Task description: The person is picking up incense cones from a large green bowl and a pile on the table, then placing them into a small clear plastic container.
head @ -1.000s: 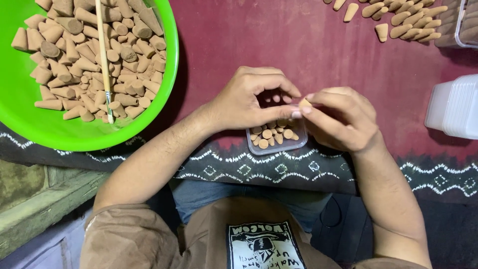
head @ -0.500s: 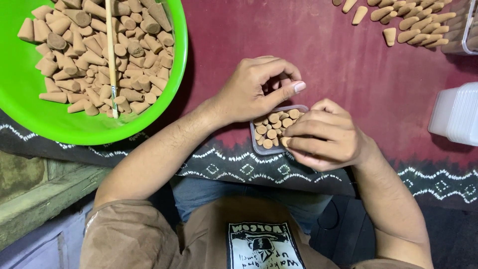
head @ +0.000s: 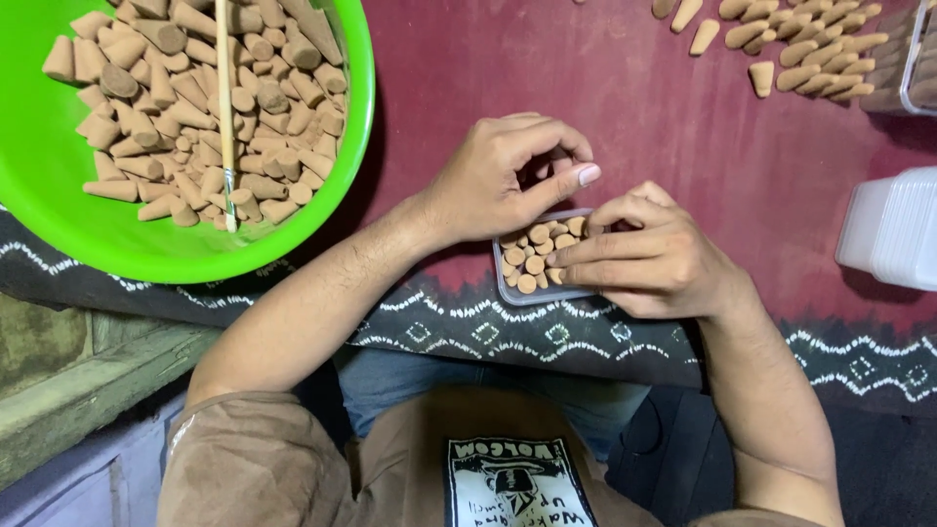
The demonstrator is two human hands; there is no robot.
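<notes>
While both hands crowd over it, the small clear plastic tray (head: pixel 535 289) of tan cone-shaped incense pieces (head: pixel 532 256) sits on the dark red cloth (head: pixel 625 98), just above the cloth's black-and-white patterned border (head: pixel 459 327). Cones stand packed inside it, round bases up. The left hand (head: pixel 498 181) arches over the tray's far edge, fingers curled inward and thumb stretched toward the right; whether it pinches a cone I cannot tell. The right hand (head: pixel 649 259) rests on the tray's right side, fingers (head: pixel 586 256) extended flat across the cones and touching them, gripping nothing visible. To the left, well apart, a bright green plastic bowl (head: pixel 117 244) holds a heap of loose cones with a thin wooden stick (head: pixel 225 107) lying across them. More cones lie in a loose row (head: pixel 810 54) at the upper right, near a white plastic container (head: pixel 893 229).
</notes>
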